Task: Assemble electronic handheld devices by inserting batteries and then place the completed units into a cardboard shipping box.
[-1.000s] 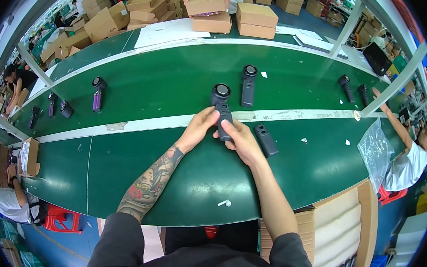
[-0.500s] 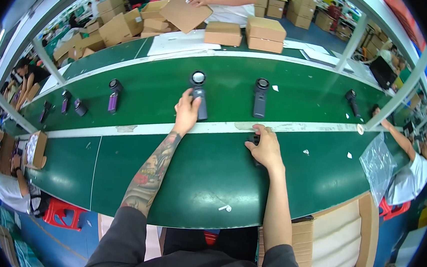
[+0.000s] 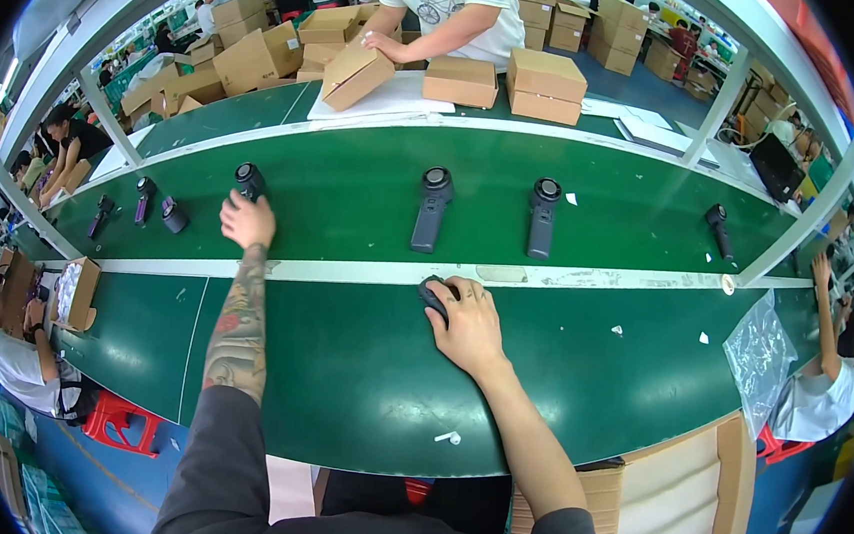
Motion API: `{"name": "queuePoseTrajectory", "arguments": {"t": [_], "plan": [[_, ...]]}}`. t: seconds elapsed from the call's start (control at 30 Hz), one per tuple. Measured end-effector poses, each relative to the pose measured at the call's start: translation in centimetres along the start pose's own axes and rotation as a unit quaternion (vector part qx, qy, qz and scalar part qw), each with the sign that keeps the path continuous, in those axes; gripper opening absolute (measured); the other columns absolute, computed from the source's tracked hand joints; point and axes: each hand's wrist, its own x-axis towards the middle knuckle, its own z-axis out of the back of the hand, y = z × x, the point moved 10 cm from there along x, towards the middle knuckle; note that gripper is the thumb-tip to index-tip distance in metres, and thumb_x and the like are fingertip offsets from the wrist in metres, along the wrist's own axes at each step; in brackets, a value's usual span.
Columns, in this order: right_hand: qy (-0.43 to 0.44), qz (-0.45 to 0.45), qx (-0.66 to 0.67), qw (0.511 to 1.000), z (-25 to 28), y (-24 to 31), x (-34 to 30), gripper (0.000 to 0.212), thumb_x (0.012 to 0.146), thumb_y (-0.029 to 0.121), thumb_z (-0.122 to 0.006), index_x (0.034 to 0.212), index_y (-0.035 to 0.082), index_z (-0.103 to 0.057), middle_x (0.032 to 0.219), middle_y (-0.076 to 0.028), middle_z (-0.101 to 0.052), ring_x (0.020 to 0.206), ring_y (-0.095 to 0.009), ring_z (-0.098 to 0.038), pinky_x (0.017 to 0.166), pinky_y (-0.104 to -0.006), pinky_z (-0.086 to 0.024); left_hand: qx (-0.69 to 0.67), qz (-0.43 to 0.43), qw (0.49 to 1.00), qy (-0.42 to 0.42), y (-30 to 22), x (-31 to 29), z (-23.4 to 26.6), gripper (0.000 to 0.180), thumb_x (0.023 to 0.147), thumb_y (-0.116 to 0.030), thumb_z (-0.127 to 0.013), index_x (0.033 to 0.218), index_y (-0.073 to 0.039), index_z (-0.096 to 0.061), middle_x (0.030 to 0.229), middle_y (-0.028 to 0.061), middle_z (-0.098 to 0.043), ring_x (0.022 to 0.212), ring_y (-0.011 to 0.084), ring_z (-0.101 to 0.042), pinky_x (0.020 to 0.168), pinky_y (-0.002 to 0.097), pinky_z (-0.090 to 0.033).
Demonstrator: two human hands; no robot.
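My left hand (image 3: 248, 221) reaches over a handheld fan (image 3: 250, 175), its fingers slightly apart across the handle, which they hide. My right hand (image 3: 468, 325) is closed around a dark handheld fan (image 3: 434, 298), mostly covered by the fingers, at the near edge of the white strip (image 3: 587, 277). Beyond that strip, two dark grey handheld fans (image 3: 431, 212) (image 3: 542, 221) lie with their round heads pointing away from me. Farther left are a purple-and-black fan (image 3: 143, 203), a short purple-and-black piece (image 3: 173, 215) and a small dark fan (image 3: 100, 217).
Another dark fan (image 3: 719, 232) lies at the right. A white earbud (image 3: 448, 437) and paper scraps dot the green table (image 3: 357, 392). Clear plastic (image 3: 760, 348) hangs at the right edge. Across the table a person handles a cardboard box (image 3: 357, 76); co-workers sit either side.
My left hand has left the middle fan and moved left to the one with the purple handle. My right hand has slid left with its dark fan. The person opposite has tilted the cardboard down.
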Motion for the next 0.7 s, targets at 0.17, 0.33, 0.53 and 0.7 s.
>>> {"name": "queuePoseTrajectory", "arguments": {"t": [0.17,0.33,0.53,0.7], "plan": [[0.009,0.000,-0.035,0.999,0.0,-0.7,-0.1,0.033,0.085,0.017,-0.068,0.118,0.014,-0.066,0.116,-0.010,-0.061,0.100,-0.027,-0.060,0.091,-0.0356,-0.047,-0.171,0.031,0.936,0.306,0.8,-0.8,-4.2,0.045,0.084,-0.032,-0.070,0.118,-0.005,-0.059,0.117,0.0161,-0.060,0.103,0.0306,-0.057,0.084,0.0460,-0.047],[0.022,-0.021,0.007,1.000,-0.3,-0.7,-0.3,0.037,0.085,0.015,-0.066,0.122,0.013,-0.064,0.114,-0.011,-0.062,0.097,-0.029,-0.062,0.087,-0.0370,-0.050,-0.588,0.225,0.625,0.462,-4.6,-3.6,0.0,0.036,0.094,-0.025,-0.062,0.123,-0.003,-0.056,0.109,0.0139,-0.064,0.086,0.0235,-0.058,0.074,0.0336,-0.049],[-0.020,-0.068,0.134,0.988,0.1,-2.8,-0.6,0.040,0.085,0.012,-0.064,0.124,0.011,-0.061,0.114,-0.012,-0.064,0.091,-0.031,-0.064,0.081,-0.0383,-0.053,-0.772,0.273,0.268,0.508,-16.7,-8.9,13.1,0.029,0.105,-0.024,-0.051,0.126,-0.003,-0.052,0.095,0.0098,-0.066,0.068,0.0167,-0.058,0.065,0.0255,-0.051],[-0.059,-0.135,0.221,0.964,1.5,-4.8,-1.0,0.041,0.086,0.006,-0.063,0.126,0.010,-0.059,0.116,-0.011,-0.066,0.088,-0.027,-0.065,0.077,-0.0352,-0.054,-0.713,0.170,0.330,0.595,-21.5,-15.7,17.6,0.036,0.107,-0.034,-0.049,0.126,-0.003,-0.052,0.095,0.0090,-0.065,0.067,0.0150,-0.060,0.059,0.0248,-0.050]]}}
